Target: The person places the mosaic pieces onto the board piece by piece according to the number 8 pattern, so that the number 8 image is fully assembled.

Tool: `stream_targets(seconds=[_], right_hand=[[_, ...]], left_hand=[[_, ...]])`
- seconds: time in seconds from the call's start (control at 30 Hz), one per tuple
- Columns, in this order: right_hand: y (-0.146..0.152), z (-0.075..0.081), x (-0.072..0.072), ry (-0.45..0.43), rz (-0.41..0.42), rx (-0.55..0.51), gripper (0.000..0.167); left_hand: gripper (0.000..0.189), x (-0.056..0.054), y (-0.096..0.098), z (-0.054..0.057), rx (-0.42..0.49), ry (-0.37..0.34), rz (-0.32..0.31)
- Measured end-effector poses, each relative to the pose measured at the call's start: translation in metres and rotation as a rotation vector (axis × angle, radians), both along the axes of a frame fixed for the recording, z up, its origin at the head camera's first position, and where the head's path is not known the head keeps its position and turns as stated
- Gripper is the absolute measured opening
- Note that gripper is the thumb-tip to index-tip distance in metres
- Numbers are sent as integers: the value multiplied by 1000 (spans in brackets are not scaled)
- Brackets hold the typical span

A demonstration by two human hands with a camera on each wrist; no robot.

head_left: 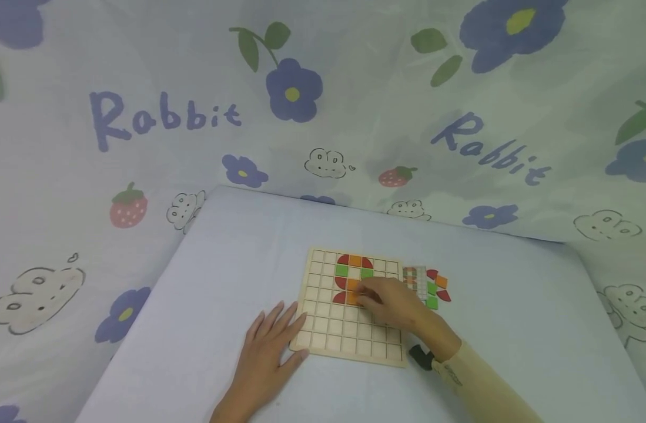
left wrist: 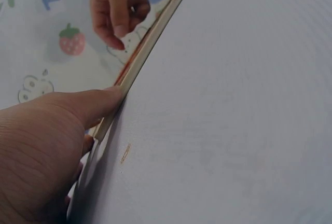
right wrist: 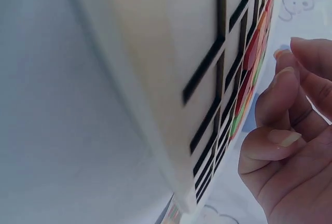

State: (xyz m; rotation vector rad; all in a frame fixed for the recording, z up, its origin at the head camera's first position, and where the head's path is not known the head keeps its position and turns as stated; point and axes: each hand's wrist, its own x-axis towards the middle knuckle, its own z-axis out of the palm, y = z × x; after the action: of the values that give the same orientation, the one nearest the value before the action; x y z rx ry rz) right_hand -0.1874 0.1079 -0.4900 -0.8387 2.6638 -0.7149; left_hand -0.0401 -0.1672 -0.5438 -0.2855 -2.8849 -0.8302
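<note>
A square wooden grid board (head_left: 330,329) lies on the white-covered table, with red rounded pieces (head_left: 340,283), orange squares (head_left: 355,261) and green squares (head_left: 341,270) in its upper cells. My left hand (head_left: 267,352) rests at the board's left edge, fingers spread and thumb (left wrist: 98,105) against the rim. Over the middle of the board, my right hand (head_left: 394,299) bends its fingers close to the orange squares and hides the cells beneath. Red shows at a right fingertip in the left wrist view; I cannot tell whether it is a pinched piece.
Right of the board lies a small pattern card (head_left: 419,279), partly behind my right hand. Several loose red, green and orange pieces (head_left: 441,282) lie beside it. A black object (head_left: 421,356) sits by my right wrist. A printed flower-and-rabbit cloth (head_left: 196,147) hangs behind the table.
</note>
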Motion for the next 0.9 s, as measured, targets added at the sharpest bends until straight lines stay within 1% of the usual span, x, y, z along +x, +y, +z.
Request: stream_targets(seconds=[0.13,0.3,0.47,0.53,0.73,0.9], right_hand=[[8,2,6,8,-13,-2,12],[23,5,13,9,-26,-49,16],[42,5,20,-7,-85,-79,16],[49,4,22,-13,-109,-76,16],[69,3,30,16,-148,-90,19],[85,1,33,15,-191,-103,23]], left_hand=[[68,-1,0,0,-1,-1,4],[67,-1,1,0,2,-1,3],[66,-1,2,1,12,0,1],[66,-1,2,2,17,1,1],[66,-1,2,2,10,-12,3],[67,-1,2,2,6,-14,4]])
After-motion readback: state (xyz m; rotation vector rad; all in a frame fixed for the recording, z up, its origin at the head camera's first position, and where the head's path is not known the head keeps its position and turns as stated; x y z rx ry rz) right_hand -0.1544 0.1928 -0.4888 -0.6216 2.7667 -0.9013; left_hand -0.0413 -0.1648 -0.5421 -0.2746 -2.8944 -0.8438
